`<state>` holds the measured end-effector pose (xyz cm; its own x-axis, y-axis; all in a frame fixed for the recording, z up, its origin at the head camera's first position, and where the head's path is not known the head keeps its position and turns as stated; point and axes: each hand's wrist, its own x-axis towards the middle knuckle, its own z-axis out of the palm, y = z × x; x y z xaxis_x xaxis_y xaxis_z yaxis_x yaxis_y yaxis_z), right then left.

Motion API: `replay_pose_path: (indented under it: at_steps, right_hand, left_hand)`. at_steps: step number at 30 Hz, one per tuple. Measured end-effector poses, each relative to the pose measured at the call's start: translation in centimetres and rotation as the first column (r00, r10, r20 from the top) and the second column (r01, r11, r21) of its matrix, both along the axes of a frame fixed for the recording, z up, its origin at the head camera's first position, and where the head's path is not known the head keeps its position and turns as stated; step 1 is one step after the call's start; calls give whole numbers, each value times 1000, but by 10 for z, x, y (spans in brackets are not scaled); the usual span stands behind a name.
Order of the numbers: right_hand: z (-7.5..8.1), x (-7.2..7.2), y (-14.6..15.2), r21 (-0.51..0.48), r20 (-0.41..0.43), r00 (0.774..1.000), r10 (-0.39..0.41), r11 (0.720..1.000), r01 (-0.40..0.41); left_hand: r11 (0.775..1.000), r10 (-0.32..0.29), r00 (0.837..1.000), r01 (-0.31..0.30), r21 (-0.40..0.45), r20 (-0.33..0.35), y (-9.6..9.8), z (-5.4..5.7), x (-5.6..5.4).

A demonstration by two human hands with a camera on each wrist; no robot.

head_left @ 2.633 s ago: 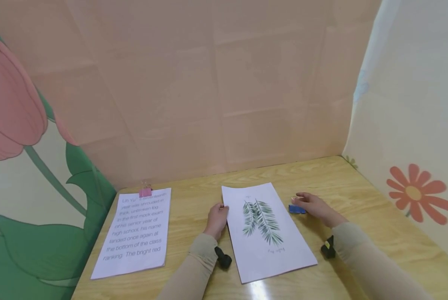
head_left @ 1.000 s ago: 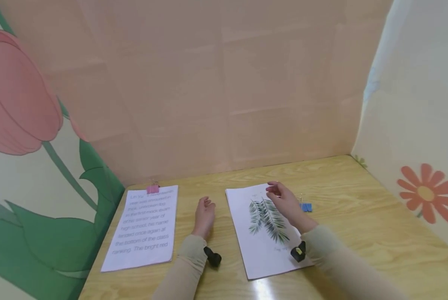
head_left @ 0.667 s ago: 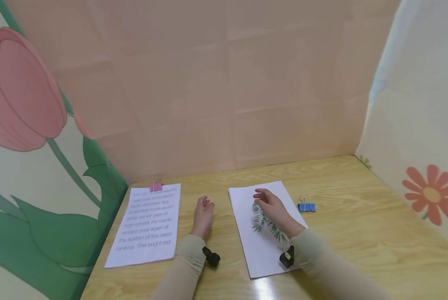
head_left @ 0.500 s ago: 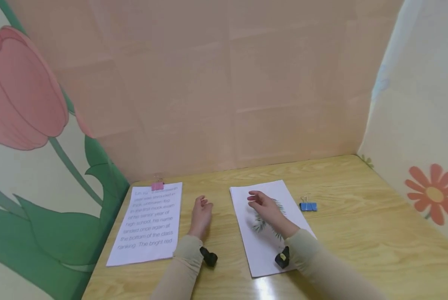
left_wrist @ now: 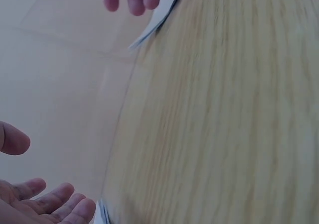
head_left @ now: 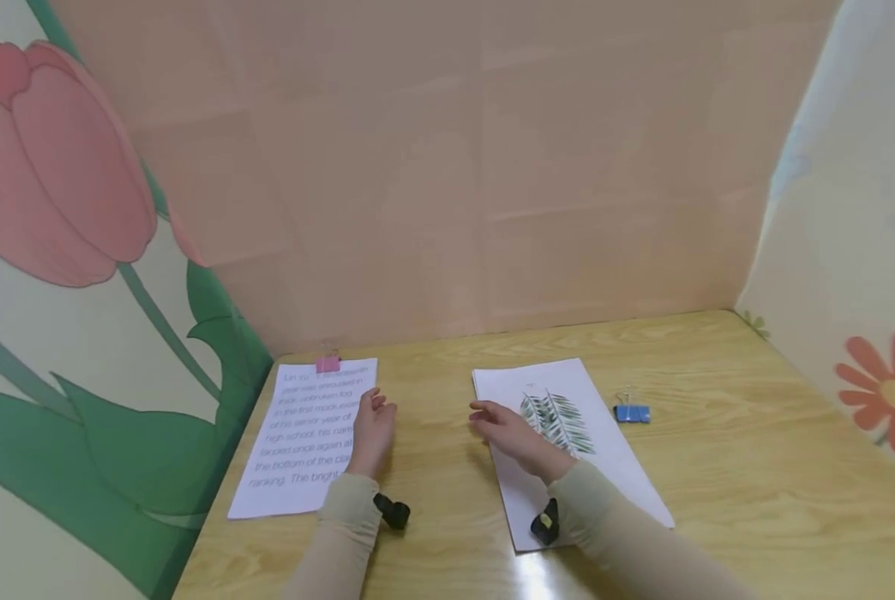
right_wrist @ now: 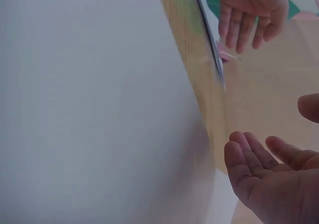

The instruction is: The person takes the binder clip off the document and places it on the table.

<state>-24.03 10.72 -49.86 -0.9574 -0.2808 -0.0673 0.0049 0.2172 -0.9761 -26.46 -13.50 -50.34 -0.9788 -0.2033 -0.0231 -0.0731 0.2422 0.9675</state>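
Palm-leaf sheets [head_left: 578,425] lie flat and slanted on the counter [head_left: 732,433], right of centre, far edge set forward of the peach backdrop [head_left: 447,167]. Your right hand [head_left: 518,437] hangs over their left edge, fingertips reaching just past it above the wood. Grip: apart, thumb spaced from loosely bent fingers. Your right wrist camera [head_left: 545,523] hangs over the near part of the same sheets.

Text sheets [head_left: 290,425] lie to the left, pink clip [head_left: 328,364] on their far edge. Your left hand [head_left: 372,429] overlaps their right edge in the head view; contact, cannot tell. Grip: apart, fingers relaxed, thumb well off them.

Edges and room: a broad band of wood runs between the two sets of sheets, and both hands border it. Blue clip [head_left: 632,413] sits just beside the palm-leaf sheets' right edge, wire handles up; beyond it, a wide stretch of counter runs to the flowered wall [head_left: 830,275].
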Motion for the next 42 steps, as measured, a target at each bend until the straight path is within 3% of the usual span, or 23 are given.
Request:
replay_pose_path:
  at_steps: [11,17,28,42]
  right_hand:
    - [-7,2,-30,-34,55,994,94,995,-92]
    - [-9,-3,-41,-73,71,989,128,990,-123]
    - [-13,-5,-61,-55,137,987,90,995,-83]
    - [-6,-7,-80,-44,197,974,112,994,-105]
  left_hand:
    - [996,71,995,-66,-56,76,-41,-1,6]
    - [991,82,996,-77,-106,47,-57,0,9]
    - [972,95,986,-63,-226,135,-77,2,13]
    - [941,176,980,-139,-310,97,-105,-1,12]
